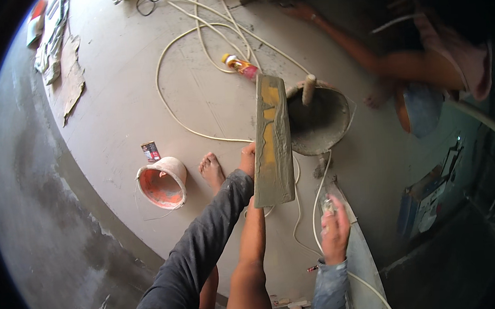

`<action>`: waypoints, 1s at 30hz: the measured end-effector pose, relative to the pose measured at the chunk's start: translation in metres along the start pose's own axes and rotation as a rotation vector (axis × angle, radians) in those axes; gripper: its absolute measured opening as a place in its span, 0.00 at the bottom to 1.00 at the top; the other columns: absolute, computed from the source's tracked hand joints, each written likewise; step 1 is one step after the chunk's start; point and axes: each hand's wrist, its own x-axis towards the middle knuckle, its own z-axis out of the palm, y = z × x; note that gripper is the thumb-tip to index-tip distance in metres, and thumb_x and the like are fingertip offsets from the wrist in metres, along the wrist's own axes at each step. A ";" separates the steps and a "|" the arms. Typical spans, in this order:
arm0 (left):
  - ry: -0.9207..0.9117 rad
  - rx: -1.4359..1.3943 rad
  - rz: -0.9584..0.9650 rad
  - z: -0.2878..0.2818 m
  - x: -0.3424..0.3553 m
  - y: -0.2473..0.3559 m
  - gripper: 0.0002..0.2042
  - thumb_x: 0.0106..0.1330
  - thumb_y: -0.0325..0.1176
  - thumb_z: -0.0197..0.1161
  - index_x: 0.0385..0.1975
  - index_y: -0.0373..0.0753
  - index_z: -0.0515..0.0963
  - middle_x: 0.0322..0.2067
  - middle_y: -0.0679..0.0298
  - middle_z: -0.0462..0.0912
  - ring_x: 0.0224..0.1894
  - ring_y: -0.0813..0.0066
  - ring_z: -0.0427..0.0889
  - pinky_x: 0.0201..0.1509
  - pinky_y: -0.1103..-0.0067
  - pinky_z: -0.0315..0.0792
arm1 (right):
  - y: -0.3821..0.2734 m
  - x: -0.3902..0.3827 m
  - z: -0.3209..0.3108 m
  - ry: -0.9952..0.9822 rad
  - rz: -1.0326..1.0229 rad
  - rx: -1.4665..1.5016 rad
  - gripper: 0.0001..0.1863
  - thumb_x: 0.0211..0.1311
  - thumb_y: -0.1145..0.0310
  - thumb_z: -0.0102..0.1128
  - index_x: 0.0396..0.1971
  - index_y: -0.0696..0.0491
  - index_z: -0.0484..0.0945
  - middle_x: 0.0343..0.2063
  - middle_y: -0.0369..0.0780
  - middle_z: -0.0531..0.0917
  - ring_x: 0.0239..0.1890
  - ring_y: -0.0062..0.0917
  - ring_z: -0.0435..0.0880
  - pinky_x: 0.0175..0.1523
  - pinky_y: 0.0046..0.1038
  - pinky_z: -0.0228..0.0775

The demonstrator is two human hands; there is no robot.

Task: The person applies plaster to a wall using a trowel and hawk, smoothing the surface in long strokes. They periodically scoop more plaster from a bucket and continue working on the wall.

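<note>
Mortar-caked float (271,141) stands on edge, long axis running away from the person, left hand (248,159) clasping its near left side, right hand (334,229) fisted on a trowel (343,205) just right, below the pan (320,121).

A grey mortar-smeared board (271,141) streaked yellow, an orange-lined bucket (163,183), cream cable (182,38), grey floor (117,94).

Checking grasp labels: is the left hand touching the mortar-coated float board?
Touching. The head view shows the left hand gripping the left edge of the float board, fingers wrapped onto it, no gap.
</note>
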 end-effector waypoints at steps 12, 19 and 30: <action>0.129 -0.087 0.200 0.043 0.014 0.027 0.02 0.64 0.22 0.66 0.34 0.31 0.81 0.27 0.71 0.82 0.30 0.86 0.75 0.31 0.79 0.74 | -0.023 -0.076 -0.017 0.122 -0.246 -0.521 0.22 0.65 0.70 0.62 0.60 0.54 0.81 0.26 0.44 0.78 0.26 0.39 0.78 0.32 0.39 0.69; 0.000 0.049 0.483 0.067 -0.009 0.032 0.09 0.61 0.22 0.68 0.40 0.34 0.80 0.40 0.60 0.82 0.40 0.67 0.81 0.44 0.71 0.76 | -0.030 -0.058 -0.008 0.114 -0.328 -0.499 0.23 0.66 0.72 0.61 0.61 0.57 0.79 0.27 0.46 0.80 0.27 0.40 0.79 0.32 0.39 0.69; -0.530 0.351 0.292 0.046 -0.045 0.004 0.10 0.61 0.32 0.67 0.42 0.46 0.86 0.48 0.62 0.84 0.57 0.60 0.79 0.72 0.55 0.56 | -0.012 0.017 0.009 0.320 -0.437 -0.241 0.21 0.72 0.69 0.57 0.61 0.61 0.77 0.40 0.52 0.86 0.40 0.41 0.86 0.46 0.35 0.76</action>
